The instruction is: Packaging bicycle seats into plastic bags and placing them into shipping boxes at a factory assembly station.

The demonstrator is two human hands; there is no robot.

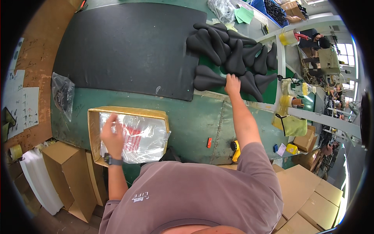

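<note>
My right hand (233,84) is stretched forward and closed round the narrow nose of a black bicycle saddle (206,78). That saddle lies at the near left corner of a group of black saddles (235,58), its wide end toward the left. On the left, my left hand (112,134) is over a shallow cardboard box (93,134) with a gold-brown rim. Its fingers are apart and slightly bent, with nothing seen in them. Clear plastic bags (150,136) with red print lie flat in the box, just beneath that hand.
A large black mat (128,46) covers the far part of the green table (187,121). A bag of dark parts (63,95) lies at its left. Near the front edge are a red cutter (209,142) and a yellow tape measure (235,150). Cartons (66,175) stand below left.
</note>
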